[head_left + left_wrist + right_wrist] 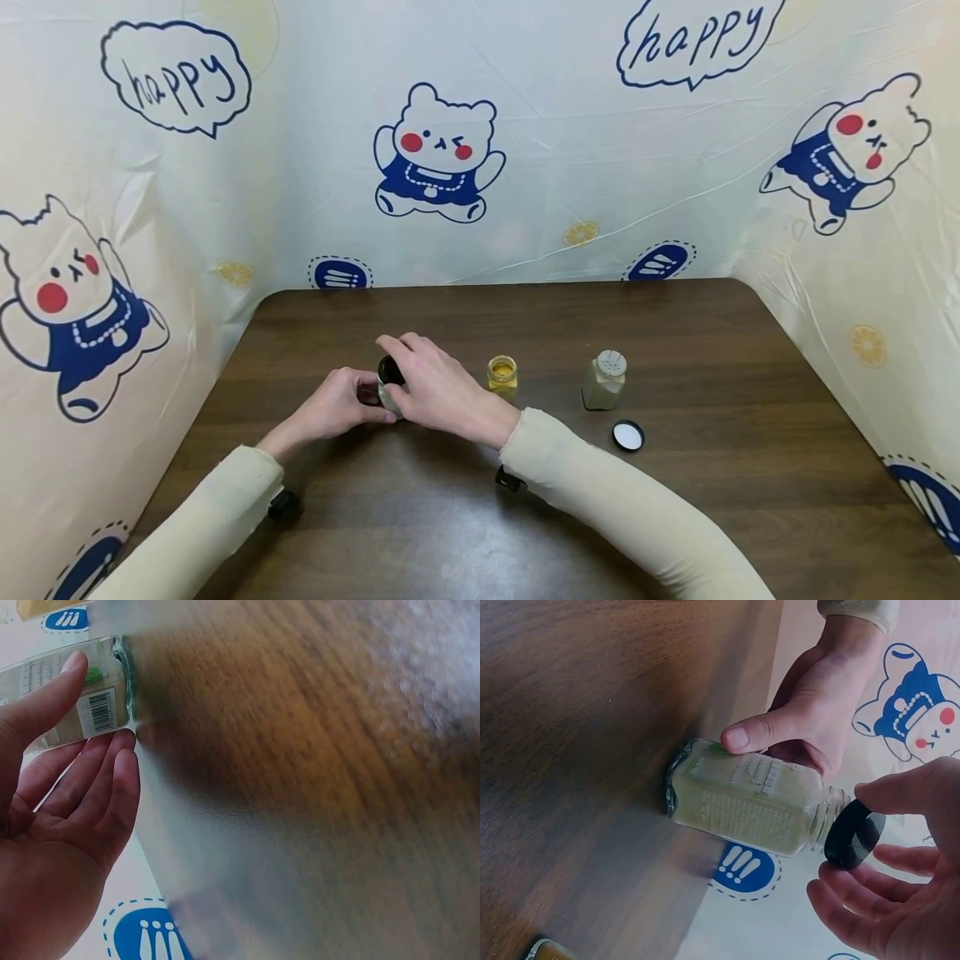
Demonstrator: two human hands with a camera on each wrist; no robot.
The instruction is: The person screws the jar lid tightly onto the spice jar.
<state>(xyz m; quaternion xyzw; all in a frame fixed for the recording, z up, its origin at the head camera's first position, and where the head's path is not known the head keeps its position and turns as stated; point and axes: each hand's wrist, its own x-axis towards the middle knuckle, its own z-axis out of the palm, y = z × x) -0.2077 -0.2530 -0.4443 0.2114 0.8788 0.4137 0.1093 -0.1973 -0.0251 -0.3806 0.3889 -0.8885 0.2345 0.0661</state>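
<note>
A square glass spice jar (742, 799) with pale greenish contents and printed lettering stands on the table in front of me. My left hand (333, 408) grips its lower body, thumb on one face and fingers on the other side. At the jar's mouth sits a black screw lid (855, 834), with glass threads showing below it. Thumb and fingertips of my right hand (442, 392) pinch the lid's rim from above. The left wrist view shows a barcode label on the jar (97, 711); its top is out of that view.
Right of my hands stands a small jar (502, 379) with yellow contents and no lid. Farther right is a jar with a perforated shaker top (603, 383). Near it a black lid (628, 435) lies with its white inside up. A patterned cloth (525, 167) hangs behind the brown table (450, 517).
</note>
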